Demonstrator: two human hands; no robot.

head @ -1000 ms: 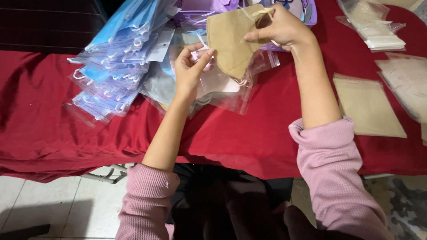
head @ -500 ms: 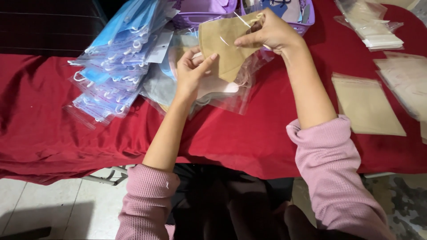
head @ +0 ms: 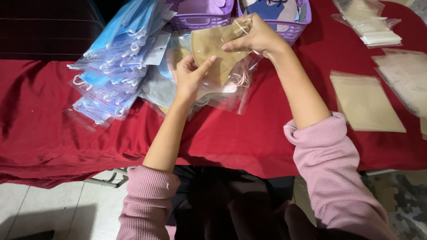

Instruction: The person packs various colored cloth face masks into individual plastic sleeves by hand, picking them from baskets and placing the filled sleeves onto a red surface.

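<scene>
At the bench's (head: 53, 129) left we are leaving the blue packets (head: 118, 58) stacked. Our left hand (head: 189, 78) is steadying the clear sleeve (head: 222, 95), grip half closed on it. Our right hand (head: 255, 38) is pinching the tan mask (head: 213, 53) above it. We judge we are bagging; sliding it in squarely seems next.

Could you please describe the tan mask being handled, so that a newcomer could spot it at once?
On the red tablecloth, look just below the two purple baskets. There the left hand and right hand hold a tan mask; it alone is unbagged.
</scene>
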